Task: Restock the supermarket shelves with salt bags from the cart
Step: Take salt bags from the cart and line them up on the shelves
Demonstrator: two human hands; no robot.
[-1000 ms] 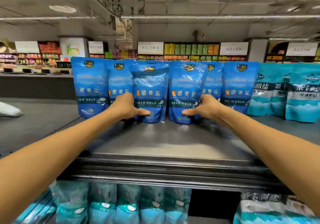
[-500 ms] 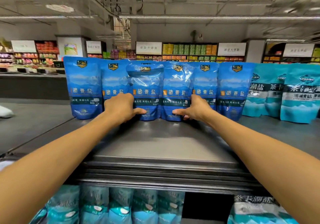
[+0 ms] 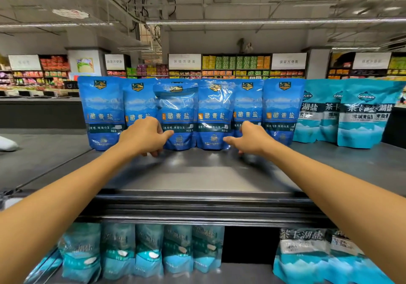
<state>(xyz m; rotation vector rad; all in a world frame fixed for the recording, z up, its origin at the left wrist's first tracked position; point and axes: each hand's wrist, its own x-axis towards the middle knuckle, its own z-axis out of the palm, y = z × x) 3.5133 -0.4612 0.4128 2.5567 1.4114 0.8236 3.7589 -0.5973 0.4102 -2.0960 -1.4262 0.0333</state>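
Several dark blue salt bags stand upright in a row on the grey top shelf (image 3: 197,173). Two of them stand side by side at the front: the centre-left bag (image 3: 178,107) and the centre-right bag (image 3: 214,107). My left hand (image 3: 144,137) is at the lower left edge of the centre-left bag, thumb across its front and fingers loosely curled above the shelf. My right hand (image 3: 249,140) mirrors it at the lower right edge of the centre-right bag, thumb pointing inward. Neither hand clasps a bag.
Teal salt bags (image 3: 364,116) stand to the right on the same shelf. More teal bags (image 3: 140,250) fill the lower shelf, with a dark gap (image 3: 248,244) between them and another group (image 3: 307,255). Far store shelves line the back.
The two front bags were pushed together and now stand touching. Both hands have loosened off the bags' sides, fingers now curling free just above the shelf.
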